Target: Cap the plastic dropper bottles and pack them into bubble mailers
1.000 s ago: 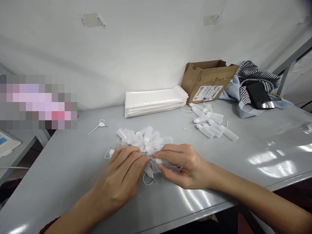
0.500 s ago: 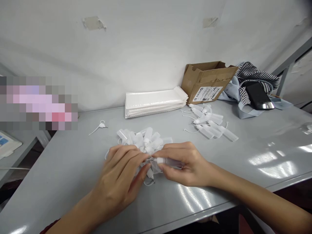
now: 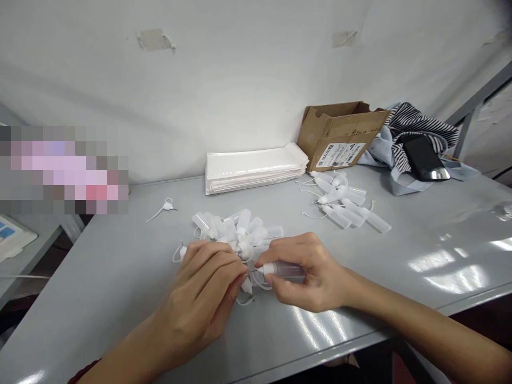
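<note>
Between the hands [image 3: 204, 290] [image 3: 314, 274], a right-held bottle [image 3: 290, 269] points its needle [image 3: 254, 270] left.

Dark red sleeve [image 3: 84, 372] (only edge in view) on left arm [image 3: 134, 341]; left hand [image 3: 202, 293] and right hand [image 3: 314, 274] bare, right forearm [image 3: 404, 306] uncovered.

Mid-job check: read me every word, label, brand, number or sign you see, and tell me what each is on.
Nothing can be read with certainty.
White label on the cardboard box: print and barcode, too small to read.
Dark marks on the same box: too blurred to read.
Blue patch on the white item at the left edge: no legible text.
Bottle in the right hand: no lettering visible.
</note>
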A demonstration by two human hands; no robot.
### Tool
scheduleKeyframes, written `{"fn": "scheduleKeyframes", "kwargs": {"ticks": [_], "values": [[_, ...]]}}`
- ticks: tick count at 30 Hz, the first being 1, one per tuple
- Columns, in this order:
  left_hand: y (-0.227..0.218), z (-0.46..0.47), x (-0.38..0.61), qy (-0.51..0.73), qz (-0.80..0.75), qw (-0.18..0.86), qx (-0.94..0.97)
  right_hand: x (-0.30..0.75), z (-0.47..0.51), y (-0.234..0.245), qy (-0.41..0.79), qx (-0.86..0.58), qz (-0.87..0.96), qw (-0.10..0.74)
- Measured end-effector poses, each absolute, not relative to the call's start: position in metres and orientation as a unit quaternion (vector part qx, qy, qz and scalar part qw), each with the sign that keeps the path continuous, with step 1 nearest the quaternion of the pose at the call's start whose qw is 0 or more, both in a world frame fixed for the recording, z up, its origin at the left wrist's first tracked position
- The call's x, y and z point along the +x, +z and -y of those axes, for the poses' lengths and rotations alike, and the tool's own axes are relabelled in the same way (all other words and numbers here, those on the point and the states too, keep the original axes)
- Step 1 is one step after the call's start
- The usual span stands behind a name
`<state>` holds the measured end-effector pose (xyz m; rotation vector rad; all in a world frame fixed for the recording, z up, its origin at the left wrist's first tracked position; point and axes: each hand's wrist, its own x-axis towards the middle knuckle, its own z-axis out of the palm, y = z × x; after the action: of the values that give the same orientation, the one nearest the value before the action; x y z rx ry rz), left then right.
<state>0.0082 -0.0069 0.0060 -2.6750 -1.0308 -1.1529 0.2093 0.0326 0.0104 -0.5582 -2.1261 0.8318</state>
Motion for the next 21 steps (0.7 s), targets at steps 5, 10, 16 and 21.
{"fn": "scheduleKeyframes", "kwargs": {"ticks": [5, 10, 16, 21], "values": [[0.0036, 0.0079, 0.0095, -0.378, 0.32, 0.011, -0.869, 0.2081, -0.0295, 0.0091, 0.33, -0.215, 0.834, 0.386], [0.0031, 0.0085, 0.0092, -0.371, 0.309, 0.015, -0.876, 0.2067, -0.0293, 0.0071, 0.334, -0.21, 0.835, 0.384], [-0.0007, 0.0084, 0.0092, -0.366, 0.3, 0.029, -0.88, 0.2058, -0.0305, 0.0058, 0.337, -0.208, 0.84, 0.37], [-0.003, 0.0094, 0.0086, -0.351, 0.303, 0.042, -0.885, 0.2049, -0.0301, 0.0051, 0.333, -0.21, 0.846, 0.359]]}}
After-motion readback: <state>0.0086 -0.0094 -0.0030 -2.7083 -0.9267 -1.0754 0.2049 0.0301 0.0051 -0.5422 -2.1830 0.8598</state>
